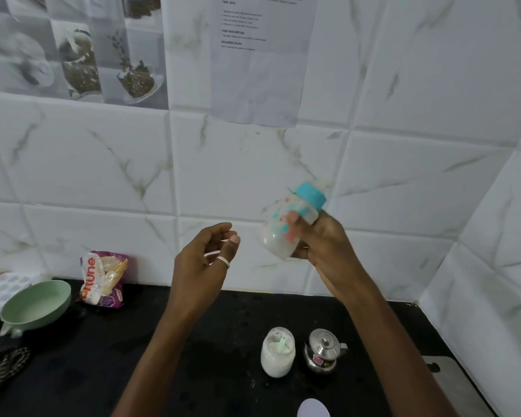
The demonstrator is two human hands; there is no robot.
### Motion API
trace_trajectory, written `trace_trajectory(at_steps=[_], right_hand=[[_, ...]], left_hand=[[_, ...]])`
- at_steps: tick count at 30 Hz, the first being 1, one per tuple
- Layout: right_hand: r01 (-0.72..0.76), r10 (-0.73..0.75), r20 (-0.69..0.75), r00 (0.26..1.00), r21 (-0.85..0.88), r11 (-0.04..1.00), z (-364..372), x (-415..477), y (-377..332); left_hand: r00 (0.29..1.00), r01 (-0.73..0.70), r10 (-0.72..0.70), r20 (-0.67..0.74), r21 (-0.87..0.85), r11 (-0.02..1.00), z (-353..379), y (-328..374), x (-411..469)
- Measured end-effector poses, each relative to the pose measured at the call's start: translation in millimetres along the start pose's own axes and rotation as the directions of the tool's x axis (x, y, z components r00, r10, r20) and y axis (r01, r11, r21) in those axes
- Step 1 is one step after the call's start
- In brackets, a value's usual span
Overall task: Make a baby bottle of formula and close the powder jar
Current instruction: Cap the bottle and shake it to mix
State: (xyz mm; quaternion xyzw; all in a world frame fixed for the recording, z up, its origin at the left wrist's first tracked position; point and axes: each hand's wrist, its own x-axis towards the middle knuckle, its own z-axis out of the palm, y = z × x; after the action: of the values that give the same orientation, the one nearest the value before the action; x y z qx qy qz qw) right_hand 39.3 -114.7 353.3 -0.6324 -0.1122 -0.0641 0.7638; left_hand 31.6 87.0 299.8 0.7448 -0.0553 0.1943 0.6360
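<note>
Home kitchen, corner of a worktop. Black countertop (103, 356) against white marble-look wall tiles (253, 164), with picture tiles of coffee cups (79, 55) upper left. On the counter: green bowl (35, 305), food packet (104, 279) leaning on the wall, small lidded steel pot (324, 353), open powder jar (278, 352) beside it. 1 printed task sheet (262, 55) stuck on the wall.

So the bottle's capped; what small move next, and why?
Probably set the bottle down on the counter: the right hand grips it capped with milky contents, the left hand is free, and the powder jar stands lidless with a scoop inside.
</note>
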Motion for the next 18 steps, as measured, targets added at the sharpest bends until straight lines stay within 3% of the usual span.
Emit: trace_trajectory(at_steps=[1,4,5,8,10,12,13,14,17,18], right_hand=[[0.01,-0.009,-0.02,1.0,0.034,0.999,-3.3,2.3,-0.5],[0.097,-0.031,-0.183,0.983,0.363,0.927,-4.1,4.4,-4.0],[0.093,-0.029,-0.187,0.982,0.346,0.934,-3.4,4.6,-2.5],[-0.042,0.042,0.007,0.999,-0.009,0.999,-0.5,-5.4,6.8],[-0.014,0.014,-0.001,1.0,0.037,0.999,-6.3,-4.6,6.7],[0.05,-0.016,-0.11,0.994,0.312,0.949,-9.7,-4.2,1.0],[0.082,-0.035,-0.134,0.99,0.365,0.927,-10.1,-4.0,1.1],[0.077,-0.037,-0.121,0.992,0.347,0.935,-9.1,-4.8,2.0],[-0.038,0.037,0.046,0.998,0.03,0.999,-4.9,-14.2,7.1],[-0.024,0.023,0.054,0.998,0.014,1.0,-6.4,-14.2,6.7]], left_hand=[[1.0,0.0,0.0,-0.002,-0.001,1.0,-0.8,0.7,-0.6],[1.0,0.009,-0.009,-0.006,-0.001,1.0,-3.5,1.1,-3.1],[1.0,0.011,-0.011,-0.005,0.002,1.0,-3.8,1.1,-3.3],[1.0,0.015,-0.015,-0.01,-0.001,1.0,-3.3,3.1,-3.3],[1.0,0.019,-0.019,-0.015,-0.011,1.0,-3.3,4.5,-4.2],[1.0,0.017,-0.017,-0.012,-0.012,1.0,-3.8,4.3,-6.4],[1.0,0.017,-0.017,-0.009,-0.01,1.0,-4.0,4.1,-7.3],[1.0,0.018,-0.018,-0.006,-0.009,1.0,-4.0,3.9,-7.9],[1.0,0.017,-0.018,-0.007,-0.017,1.0,-1.7,5.5,-7.8],[1.0,0.018,-0.018,-0.008,-0.021,1.0,-0.9,6.1,-7.8]])
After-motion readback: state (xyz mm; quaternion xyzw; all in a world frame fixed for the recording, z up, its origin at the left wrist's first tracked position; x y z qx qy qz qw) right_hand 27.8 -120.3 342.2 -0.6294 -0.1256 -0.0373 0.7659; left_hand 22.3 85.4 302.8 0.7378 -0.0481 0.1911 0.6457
